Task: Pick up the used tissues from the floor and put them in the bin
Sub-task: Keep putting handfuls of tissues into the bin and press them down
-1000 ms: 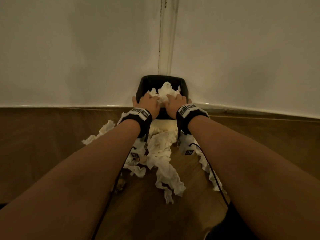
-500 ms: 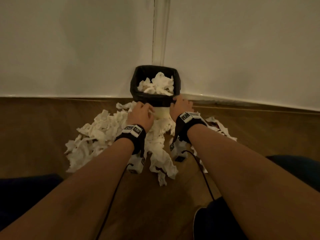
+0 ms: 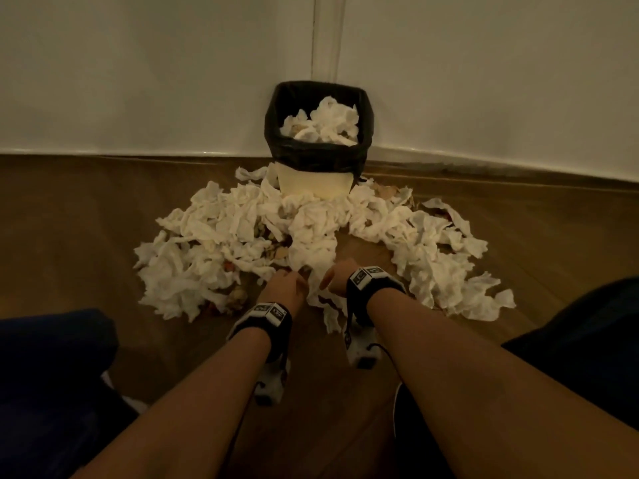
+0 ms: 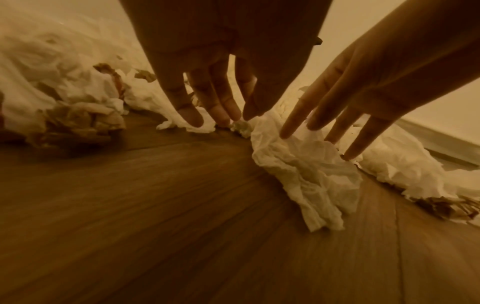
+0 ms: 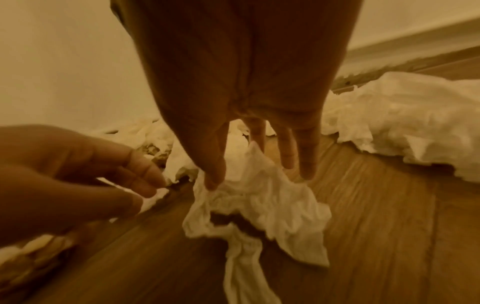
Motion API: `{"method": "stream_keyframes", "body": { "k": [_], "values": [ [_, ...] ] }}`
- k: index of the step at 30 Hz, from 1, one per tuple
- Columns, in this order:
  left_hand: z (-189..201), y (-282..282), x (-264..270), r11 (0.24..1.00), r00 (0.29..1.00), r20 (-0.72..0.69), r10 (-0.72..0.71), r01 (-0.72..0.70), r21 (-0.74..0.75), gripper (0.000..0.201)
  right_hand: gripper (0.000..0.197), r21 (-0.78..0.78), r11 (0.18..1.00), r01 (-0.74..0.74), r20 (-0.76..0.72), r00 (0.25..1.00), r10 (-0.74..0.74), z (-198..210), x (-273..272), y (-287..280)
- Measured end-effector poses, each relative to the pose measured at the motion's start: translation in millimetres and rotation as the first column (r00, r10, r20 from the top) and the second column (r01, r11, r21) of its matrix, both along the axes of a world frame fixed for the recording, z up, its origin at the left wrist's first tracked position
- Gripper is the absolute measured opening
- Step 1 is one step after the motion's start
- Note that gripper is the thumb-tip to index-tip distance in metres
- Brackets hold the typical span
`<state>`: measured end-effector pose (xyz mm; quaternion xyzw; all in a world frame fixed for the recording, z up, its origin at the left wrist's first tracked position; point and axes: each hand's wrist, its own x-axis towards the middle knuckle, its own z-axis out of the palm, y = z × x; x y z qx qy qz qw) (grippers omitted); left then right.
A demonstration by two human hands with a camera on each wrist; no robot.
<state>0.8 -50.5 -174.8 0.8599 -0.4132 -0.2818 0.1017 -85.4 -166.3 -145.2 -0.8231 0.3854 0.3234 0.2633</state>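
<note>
A cream bin (image 3: 313,186) with a black liner stands in the wall corner, crumpled tissues (image 3: 325,124) heaped inside. White used tissues (image 3: 221,233) fan out over the wooden floor before it. Both hands are at the near end of a tissue strip (image 3: 313,261). My left hand (image 3: 288,285) points down, its thumb and fingertips (image 4: 235,118) closing on a small bit of tissue (image 4: 241,127). My right hand (image 3: 335,278) reaches down with straight fingers (image 4: 288,131), touching a crumpled tissue (image 5: 272,197); its thumb (image 5: 213,181) rests on that tissue's edge.
Brownish stained scraps (image 4: 78,123) lie mixed into the tissue pile. The white walls meet just behind the bin, with a skirting board (image 3: 484,167) running right. My dark-clothed knees (image 3: 52,375) flank my arms on the wooden floor (image 3: 311,426).
Both hands have drawn back from the bin's rim, down to the near end of the floor pile. The tissues they pressed in stay in the bin. The view has pulled back.
</note>
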Motion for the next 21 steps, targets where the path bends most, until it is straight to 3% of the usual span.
{"method": "stream_keyframes", "body": {
  "k": [2,7,10,12,14,16,18,19,20,21],
  "values": [
    [-5,3,0,1.000,0.999,-0.043,0.029,-0.029,-0.003,0.022,0.044,-0.003,0.998,0.063,-0.017,0.998,-0.063,-7,-1,6],
    [-9,5,-3,0.998,0.995,-0.073,0.064,-0.064,0.003,0.025,0.028,-0.147,0.952,0.269,0.236,0.944,-0.230,-7,-7,0],
    [-11,3,-9,0.997,0.996,-0.062,0.071,-0.074,-0.037,0.030,0.033,-0.023,0.835,0.550,0.392,0.774,-0.498,-2,-12,-10],
    [-13,3,-14,0.995,0.998,-0.026,0.064,-0.066,-0.074,0.042,0.031,0.098,0.731,0.676,0.371,0.656,-0.657,6,-21,-14],
    [-16,2,-17,0.996,1.000,-0.004,0.022,-0.022,-0.082,0.053,0.037,0.069,0.782,0.619,0.236,0.752,-0.616,12,-36,-15],
    [-18,0,-21,0.999,0.999,-0.006,-0.048,0.048,-0.022,0.057,0.041,0.088,0.764,0.640,0.138,0.751,-0.645,6,-50,-16],
    [-22,-2,-24,0.989,0.990,0.019,-0.141,0.140,0.054,0.062,0.033,0.192,0.683,0.704,0.196,0.655,-0.730,1,-64,-14],
    [-24,-3,-25,0.980,0.983,0.040,-0.181,0.177,0.086,0.064,0.035,0.301,0.547,0.781,0.202,0.509,-0.837,-2,-69,-12],
    [-26,-4,-26,0.973,0.976,0.059,-0.207,0.200,0.111,0.066,0.042,0.348,0.469,0.812,0.185,0.431,-0.883,-8,-73,-11],
    [-28,-4,-27,0.970,0.974,0.072,-0.216,0.206,0.130,0.066,0.049,0.374,0.462,0.804,0.174,0.428,-0.887,-10,-76,-12]
  ]
}}
